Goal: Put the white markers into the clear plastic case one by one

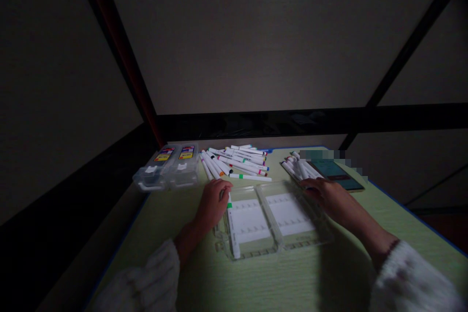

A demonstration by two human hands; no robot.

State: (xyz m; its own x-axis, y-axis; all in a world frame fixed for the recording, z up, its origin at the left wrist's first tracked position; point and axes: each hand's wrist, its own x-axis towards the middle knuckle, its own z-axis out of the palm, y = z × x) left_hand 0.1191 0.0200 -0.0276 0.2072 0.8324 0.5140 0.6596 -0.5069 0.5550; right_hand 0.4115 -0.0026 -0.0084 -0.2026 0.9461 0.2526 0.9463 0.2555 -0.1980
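My left hand (215, 201) is curled at the upper left corner of an open clear plastic case (276, 234), its fingertips by the capped end of a marker. That white marker with a green band (233, 231) lies lengthwise along the case's left side. White slotted inserts (250, 222) show in both halves of the case. Beyond the right half, my right hand (329, 200) has its fingers bent together at the near end of a bunch of white markers (302, 169). Its fingertips are partly hidden, but they seem to pinch a marker there.
A loose pile of white markers (241, 158) with coloured bands lies at the back of the green table (278, 285). Two closed clear cases (183, 168) with labels stand at the back left. A tablet-like device (338, 175) lies at the right. Behind is a dim wall.
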